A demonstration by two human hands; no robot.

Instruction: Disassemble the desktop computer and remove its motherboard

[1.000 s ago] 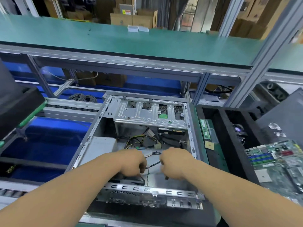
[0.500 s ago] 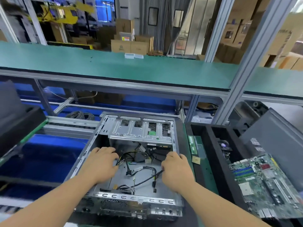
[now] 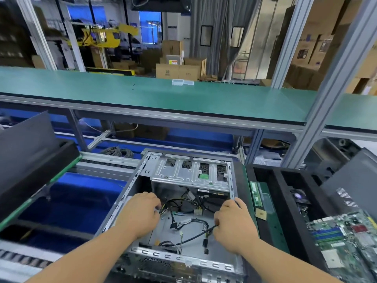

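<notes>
Fingers [image 3: 219,222] of both hands rest inside computer case [image 3: 130,193] below green shelf [image 3: 183,99].

A: What rests on the upper green-topped workbench shelf [image 3: 224,99]?
B: Two small clear plastic boxes [image 3: 182,82], touching.
A: And below?
B: The open grey metal computer case [image 3: 189,176] beside a green motherboard [image 3: 346,240].

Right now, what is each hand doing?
Left hand: fingers curled inside the computer case; grip cannot be told.
Right hand: fingers pinch a black cable.
</notes>
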